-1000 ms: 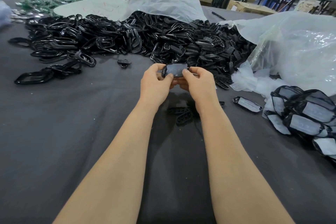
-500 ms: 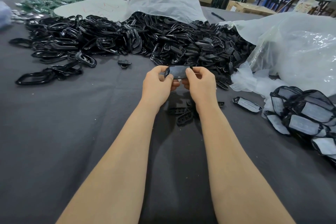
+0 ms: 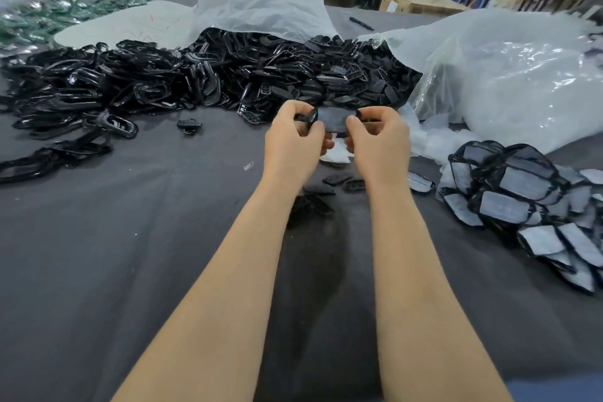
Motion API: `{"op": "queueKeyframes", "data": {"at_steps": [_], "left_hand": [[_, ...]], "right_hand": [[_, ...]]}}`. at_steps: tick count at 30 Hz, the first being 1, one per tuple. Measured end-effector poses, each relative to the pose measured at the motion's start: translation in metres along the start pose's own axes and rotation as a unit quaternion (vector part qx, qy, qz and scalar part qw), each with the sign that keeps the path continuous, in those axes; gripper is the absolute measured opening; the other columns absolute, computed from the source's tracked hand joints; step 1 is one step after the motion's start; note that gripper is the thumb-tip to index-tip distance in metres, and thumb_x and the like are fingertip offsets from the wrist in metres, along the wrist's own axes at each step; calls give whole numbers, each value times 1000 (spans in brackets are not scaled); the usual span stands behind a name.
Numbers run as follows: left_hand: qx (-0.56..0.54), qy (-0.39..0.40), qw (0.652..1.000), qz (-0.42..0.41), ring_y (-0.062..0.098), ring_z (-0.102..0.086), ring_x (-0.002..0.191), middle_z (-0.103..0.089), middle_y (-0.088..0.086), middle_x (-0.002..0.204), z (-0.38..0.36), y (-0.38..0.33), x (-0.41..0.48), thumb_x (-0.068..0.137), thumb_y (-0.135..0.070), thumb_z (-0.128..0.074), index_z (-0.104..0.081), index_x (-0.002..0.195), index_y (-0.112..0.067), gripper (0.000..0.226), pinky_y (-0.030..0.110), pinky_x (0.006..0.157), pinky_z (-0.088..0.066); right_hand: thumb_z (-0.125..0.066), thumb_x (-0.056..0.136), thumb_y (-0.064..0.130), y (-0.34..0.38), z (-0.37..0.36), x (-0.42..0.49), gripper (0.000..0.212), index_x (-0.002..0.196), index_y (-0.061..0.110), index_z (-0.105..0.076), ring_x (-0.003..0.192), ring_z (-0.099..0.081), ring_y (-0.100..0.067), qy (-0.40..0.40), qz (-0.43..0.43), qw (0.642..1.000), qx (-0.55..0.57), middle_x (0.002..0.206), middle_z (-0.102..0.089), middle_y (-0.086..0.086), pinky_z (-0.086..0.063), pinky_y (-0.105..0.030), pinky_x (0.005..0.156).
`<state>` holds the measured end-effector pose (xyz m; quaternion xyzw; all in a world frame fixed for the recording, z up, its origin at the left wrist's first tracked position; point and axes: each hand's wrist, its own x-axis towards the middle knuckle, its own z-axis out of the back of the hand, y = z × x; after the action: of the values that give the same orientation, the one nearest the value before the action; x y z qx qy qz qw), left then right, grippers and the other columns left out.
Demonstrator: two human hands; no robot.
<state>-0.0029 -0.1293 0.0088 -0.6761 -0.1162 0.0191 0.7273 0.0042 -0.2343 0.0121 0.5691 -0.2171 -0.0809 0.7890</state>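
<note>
A small black plastic piece (image 3: 334, 121) with a flat grey face is held up above the dark table (image 3: 130, 254). My left hand (image 3: 293, 143) pinches its left end and my right hand (image 3: 378, 143) pinches its right end, thumbs on the near side. Below the hands a white scrap (image 3: 336, 153) lies on the cloth, and a few loose black parts (image 3: 329, 188) lie between my forearms. A large heap of black plastic frames and inserts (image 3: 212, 75) stretches across the table behind the hands.
A pile of finished black pieces with grey film (image 3: 528, 196) sits at the right. Clear plastic bags (image 3: 509, 75) bulge at the far right, and a white bag (image 3: 257, 0) rises behind the heap. Green parts (image 3: 42, 16) lie far left. One black clip (image 3: 189, 125) lies alone.
My hands have drawn slightly apart along the piece, so more of its grey face shows. The white scrap now appears under the hands.
</note>
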Motion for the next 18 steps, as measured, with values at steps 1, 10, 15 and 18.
{"op": "queueKeyframes", "data": {"at_steps": [1,10,15,18], "left_hand": [[12,15,1000,-12,15,-69,66,-69,6,75,-15,-7,-1,93,-6,-53,-47,86,-30,26,38,72,-59],[142,148,976,-73,23,-59,90,-63,4,94,-164,-36,-40,96,-24,-54,-58,113,-12,21,28,69,-38],[255,149,952,-76,28,-50,114,-54,8,123,-211,-23,-54,97,-30,-51,-57,119,-17,27,39,94,-41],[287,144,944,-72,29,-43,121,-46,7,128,-222,-17,-55,98,-33,-49,-57,123,-19,30,41,99,-33]], "right_hand": [[-62,89,19,-1,15,3,8,94,19,-56,84,-67,-22,-28,3,999,-16,89,-67,-3,-54,-40,84],[-58,91,22,-36,157,15,15,101,10,-59,81,-52,-12,-247,-42,956,-153,79,-55,6,-28,-14,64],[-54,94,26,-60,187,14,20,108,11,-57,85,-47,-13,-263,-103,927,-248,100,-60,0,-26,-21,66],[-54,93,22,-65,187,15,20,111,12,-54,101,-53,-22,-270,-108,924,-250,110,-61,-6,-32,-26,73]]}}
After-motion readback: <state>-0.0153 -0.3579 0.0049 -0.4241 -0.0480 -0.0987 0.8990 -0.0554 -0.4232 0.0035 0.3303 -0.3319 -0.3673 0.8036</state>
